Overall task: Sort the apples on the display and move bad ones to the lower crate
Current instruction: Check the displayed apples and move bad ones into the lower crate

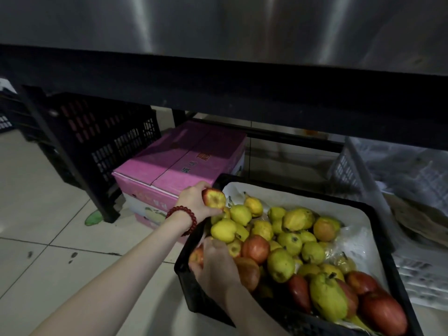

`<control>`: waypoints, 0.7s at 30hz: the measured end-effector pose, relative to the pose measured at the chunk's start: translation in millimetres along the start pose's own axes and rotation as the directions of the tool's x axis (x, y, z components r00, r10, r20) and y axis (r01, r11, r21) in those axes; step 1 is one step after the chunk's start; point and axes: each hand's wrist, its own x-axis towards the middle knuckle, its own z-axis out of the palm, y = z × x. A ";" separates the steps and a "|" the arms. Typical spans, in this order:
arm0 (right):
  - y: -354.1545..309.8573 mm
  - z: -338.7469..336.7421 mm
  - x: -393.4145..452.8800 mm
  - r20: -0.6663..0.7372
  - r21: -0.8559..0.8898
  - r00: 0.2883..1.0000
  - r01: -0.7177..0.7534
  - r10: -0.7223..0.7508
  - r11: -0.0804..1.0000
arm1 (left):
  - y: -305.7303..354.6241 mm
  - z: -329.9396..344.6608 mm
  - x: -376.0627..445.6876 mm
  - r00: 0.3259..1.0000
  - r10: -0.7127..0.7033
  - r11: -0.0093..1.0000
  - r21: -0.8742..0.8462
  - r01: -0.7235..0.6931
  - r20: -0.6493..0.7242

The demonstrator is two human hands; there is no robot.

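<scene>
I see my left hand [194,200], a red bead bracelet [185,218] on its wrist, curled around a red apple [213,198] with a bruised yellow patch over the black crate's [191,287] far-left corner, my right hand [215,265] cupped over a reddish apple [196,255] at its near-left edge, and unreadable print on the pink box [179,158].

A brushed steel panel [218,23] fills the top, edged below by a dark shelf lip [218,76]. Beneath it, pale floor tiles [36,190] with dark grout lines carry a black slotted crate [101,132], a pink carton [184,156] and stacked white crates [397,180]. Light is dim.
</scene>
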 end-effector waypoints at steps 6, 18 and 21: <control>7.9 20.8 29.0 0.116 -0.135 0.961 -0.236 0.252 0.962 | 5.8 2.0 -4.4 0.999 0.016 1.000 0.001 -0.016 0.031; 26.8 -54.8 7.8 -0.203 0.677 0.940 -0.069 0.276 0.733 | 39.6 -26.2 -31.2 0.999 0.040 0.991 -0.124 -0.041 -0.010; 37.3 -105.5 -20.4 -0.286 0.683 0.919 -0.003 0.272 0.731 | 57.3 -39.5 -44.7 0.998 0.040 0.972 -0.230 -0.048 -0.039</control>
